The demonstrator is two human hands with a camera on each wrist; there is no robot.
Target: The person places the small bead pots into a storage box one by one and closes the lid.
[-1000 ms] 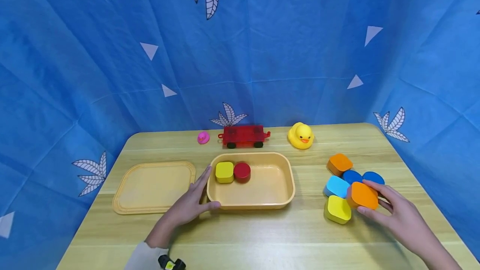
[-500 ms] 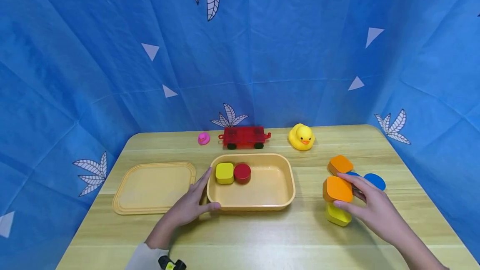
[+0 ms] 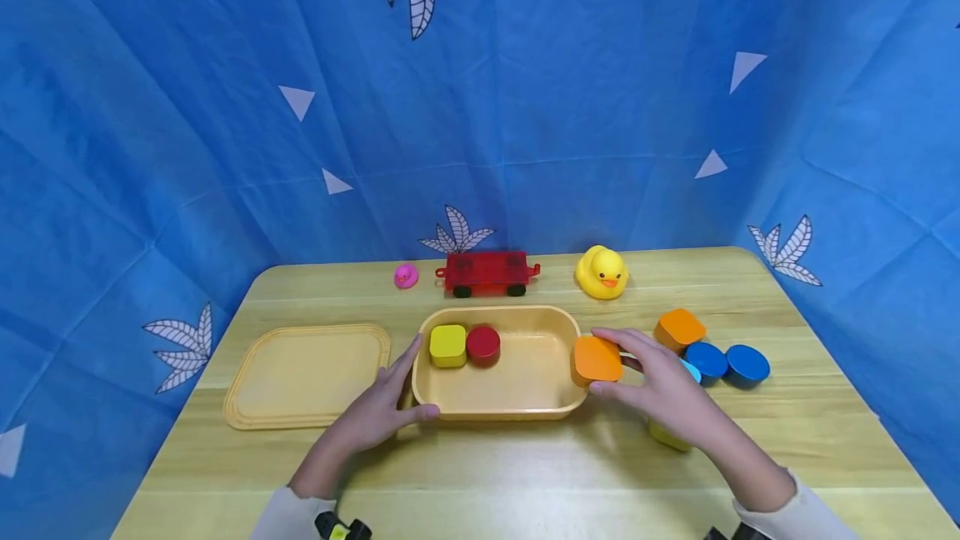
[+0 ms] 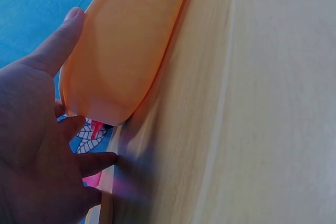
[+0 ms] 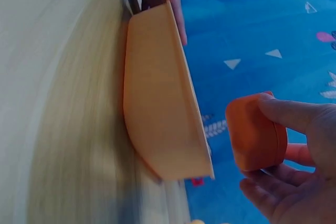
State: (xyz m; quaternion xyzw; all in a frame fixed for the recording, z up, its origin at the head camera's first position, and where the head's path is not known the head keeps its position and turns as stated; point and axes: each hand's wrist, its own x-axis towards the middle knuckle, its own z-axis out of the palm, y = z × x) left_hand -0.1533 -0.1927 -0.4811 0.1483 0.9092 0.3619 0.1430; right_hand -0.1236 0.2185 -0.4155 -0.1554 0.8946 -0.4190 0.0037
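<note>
A tan plastic box [image 3: 510, 402] stands mid-table with a yellow block [image 3: 448, 346] and a red round block [image 3: 483, 346] at its left inside. My left hand [image 3: 384, 402] rests at the box's left end, fingers spread, thumb at the near corner; in the left wrist view the thumb touches the box wall [image 4: 121, 51]. My right hand [image 3: 660, 390] pinches an orange rounded block [image 3: 596, 359] between thumb and fingers, and it overlaps the box's right rim. In the right wrist view the orange block [image 5: 254, 132] is held up beside the box [image 5: 157, 98].
Right of the box are another orange block [image 3: 679, 330], two dark blue round blocks [image 3: 747, 366] and partly hidden light blue [image 3: 692, 371] and yellow blocks [image 3: 666, 436]. A tan lid [image 3: 307, 377] lies left. Behind stand a pink duck [image 3: 406, 276], red wagon [image 3: 487, 273] and yellow duck [image 3: 602, 272].
My right hand has lifted the orange block from the group of blocks and carried it left to the box's right rim. The left hand has stayed at the box's left end.
</note>
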